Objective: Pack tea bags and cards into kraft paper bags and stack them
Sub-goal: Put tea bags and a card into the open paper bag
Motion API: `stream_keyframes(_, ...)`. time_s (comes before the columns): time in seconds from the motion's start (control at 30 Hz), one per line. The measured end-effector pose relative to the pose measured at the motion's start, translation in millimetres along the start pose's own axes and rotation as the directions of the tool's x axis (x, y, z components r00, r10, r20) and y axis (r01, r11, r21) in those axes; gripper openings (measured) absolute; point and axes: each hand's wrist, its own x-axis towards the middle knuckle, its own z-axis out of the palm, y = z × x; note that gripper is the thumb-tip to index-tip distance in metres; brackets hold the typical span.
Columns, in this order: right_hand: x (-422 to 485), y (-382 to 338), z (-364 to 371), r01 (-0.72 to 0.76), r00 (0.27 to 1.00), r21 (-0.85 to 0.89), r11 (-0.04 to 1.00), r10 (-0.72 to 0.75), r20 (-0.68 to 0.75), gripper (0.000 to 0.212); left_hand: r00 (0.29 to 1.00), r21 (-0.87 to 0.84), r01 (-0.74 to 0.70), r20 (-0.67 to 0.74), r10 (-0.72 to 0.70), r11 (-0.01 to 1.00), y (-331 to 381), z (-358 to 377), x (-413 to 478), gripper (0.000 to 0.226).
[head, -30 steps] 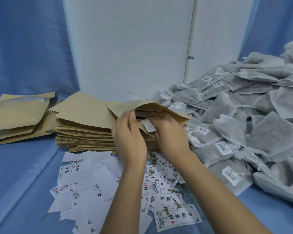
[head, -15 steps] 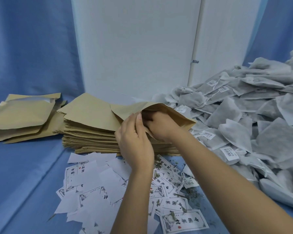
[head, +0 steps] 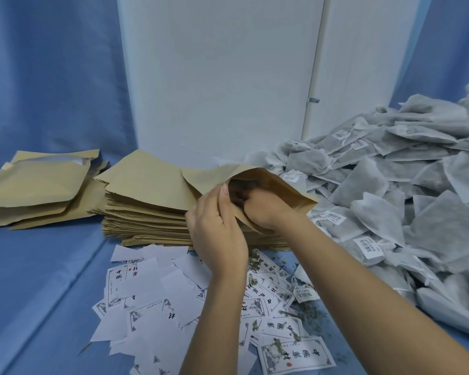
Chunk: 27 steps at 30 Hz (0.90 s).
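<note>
Kraft paper bag (head: 284, 185): held agape atop stack (head: 146, 215) for filling. Left hand (head: 217, 234): pinching near lip. Right hand (head: 266, 209): wrist-deep inside; fingers hidden, grip impossible to tell.

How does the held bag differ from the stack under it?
The held bag gapes open, the left hand pinching its rim and the right hand reaching inside; in the stack the bags lie pressed flat. The held bag tilts up; the stack lies level. Both are brown kraft paper.
</note>
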Motion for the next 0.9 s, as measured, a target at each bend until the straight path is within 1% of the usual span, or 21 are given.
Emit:
stream_keyframes(0.03,-1.6,0.8,1.7,0.021,0.999,0.04,0.999,-0.02,-0.029,0.036,1.0,0.006,-0.003,0.011,0.003,1.0,1.8,-0.4,1.7,0.03)
stream_keyframes(0.07,-5.3,0.8,3.4,0.049,0.995,0.094,0.994,-0.04,-0.09,0.035,1.0,0.014,-0.009,0.029,0.008,1.0,3.8,-0.9,4.1,0.03)
stream_keyframes(0.1,-10.1,-0.1,5.7,0.086,0.981,0.141,0.986,-0.059,-0.187,0.033,0.999,0.024,-0.014,0.052,0.013,1.0,5.4,-1.5,7.0,0.03)
stream_keyframes(0.13,-15.7,-1.4,8.4,0.137,0.947,0.175,0.975,-0.077,-0.311,0.032,0.997,0.036,-0.017,0.074,0.014,0.999,6.7,-2.5,10.3,0.031)
stream_keyframes(0.17,-22.3,-2.9,12.1,0.2,0.892,0.202,0.959,-0.093,-0.442,0.03,0.996,0.049,-0.015,0.084,0.011,0.999,7.5,-3.8,13.8,0.03)
stream_keyframes(0.2,-30.6,-4.5,15.4,0.271,0.821,0.223,0.936,-0.104,-0.561,0.029,0.997,0.058,-0.012,0.079,0.007,0.998,7.8,-5.6,17.3,0.029)
stream_keyframes(0.27,-50.1,-7.7,20.8,0.437,0.667,0.221,0.872,-0.149,-0.73,0.025,0.998,0.053,0.013,0.053,-0.016,0.999,8.1,-10.6,23.8,0.025)
stream_keyframes(0.3,-58.2,-7.7,23.7,0.516,0.6,0.173,0.839,-0.21,-0.772,0.024,0.997,0.051,0.037,0.062,-0.04,0.998,8.1,-13.8,27.3,0.023)
stream_keyframes(0.33,-64.5,-6.7,27.5,0.577,0.549,0.111,0.809,-0.284,-0.786,0.024,0.993,0.053,0.065,0.091,-0.07,0.996,7.9,-17.6,31.7,0.022)
stream_keyframes(0.37,-68.9,-5.0,32.5,0.616,0.526,0.066,0.785,-0.347,-0.776,0.024,0.986,0.041,0.1,0.132,-0.105,0.994,6.9,-21.5,36.5,0.021)
stream_keyframes(0.4,-72.1,-4.0,37.5,0.634,0.537,0.055,0.771,-0.389,-0.748,0.025,0.974,0.003,0.145,0.177,-0.143,0.989,5.5,-25.5,41.3,0.02)
stream_keyframes(0.43,-74.2,-3.3,42.1,0.637,0.572,0.071,0.768,-0.408,-0.711,0.026,0.959,-0.043,0.196,0.216,-0.183,0.98,4.5,-29.5,45.6,0.019)
stream_keyframes(0.5,-74.5,-3.0,50.2,0.602,0.674,0.139,0.786,-0.407,-0.617,0.028,0.931,-0.099,0.281,0.271,-0.246,0.955,3.0,-37.3,51.0,0.018)
stream_keyframes(0.57,-71.7,-4.3,56.0,0.519,0.798,0.206,0.829,-0.384,-0.464,0.026,0.899,-0.148,0.36,0.317,-0.301,0.921,-0.5,-44.4,53.8,0.019)
stream_keyframes(0.6,-69.0,-4.8,58.4,0.463,0.854,0.209,0.862,-0.37,-0.366,0.027,0.886,-0.169,0.387,0.339,-0.316,0.906,-2.7,-47.7,55.7,0.02)
stream_keyframes(0.67,-62.5,-3.8,64.1,0.356,0.927,0.174,0.918,-0.325,-0.185,0.028,0.875,-0.175,0.397,0.368,-0.314,0.901,-6.9,-54.1,60.6,0.022)
stream_keyframes(0.7,-59.9,-2.4,67.5,0.318,0.946,0.164,0.934,-0.302,-0.116,0.029,0.872,-0.161,0.393,0.379,-0.311,0.906,-8.6,-56.5,62.9,0.022)
stream_keyframes(0.77,-58.1,0.2,75.2,0.275,0.961,0.174,0.945,-0.277,-0.016,0.036,0.865,-0.122,0.38,0.397,-0.306,0.917,-10.9,-59.6,66.5,0.021)
stream_keyframes(0.83,-58.6,2.2,81.5,0.253,0.961,0.193,0.948,-0.269,0.061,0.052,0.865,-0.085,0.36,0.403,-0.299,0.929,-12.3,-61.9,67.8,0.02)
stream_keyframes(0.9,-59.5,2.7,85.4,0.268,0.952,0.123,0.956,-0.282,0.115,0.065,0.871,-0.066,0.345,0.395,-0.293,0.936,-13.8,-63.6,68.3,0.02)
